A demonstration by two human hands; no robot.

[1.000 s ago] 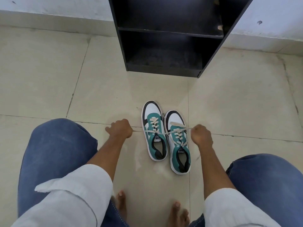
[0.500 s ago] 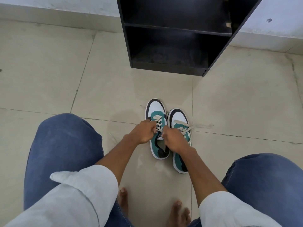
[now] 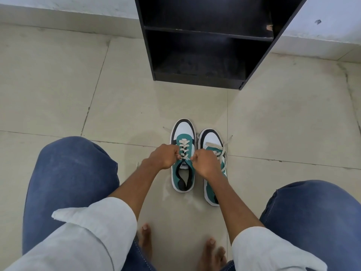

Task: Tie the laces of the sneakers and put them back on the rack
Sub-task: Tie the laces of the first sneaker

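Two teal, white and black sneakers stand side by side on the tiled floor, toes pointing at the rack. My left hand (image 3: pixel 163 156) and my right hand (image 3: pixel 206 163) are closed on the cream lace ends of the left sneaker (image 3: pixel 183 137), close together over its tongue. The right sneaker (image 3: pixel 212 138) lies partly under my right hand and forearm, and its loose lace (image 3: pixel 227 142) trails off its right side. The black rack (image 3: pixel 195 79) stands beyond the shoes, and the shelves I can see are bare.
My knees in blue jeans (image 3: pixel 72 173) flank the shoes on both sides, and my bare feet (image 3: pixel 145 237) rest on the floor near the bottom edge. A pale wall base (image 3: pixel 68 18) runs behind the rack.
A second ago my hands were spread wide, pulling the left sneaker's laces taut. They have come together over its tongue and stay there, still gripping the lace ends.
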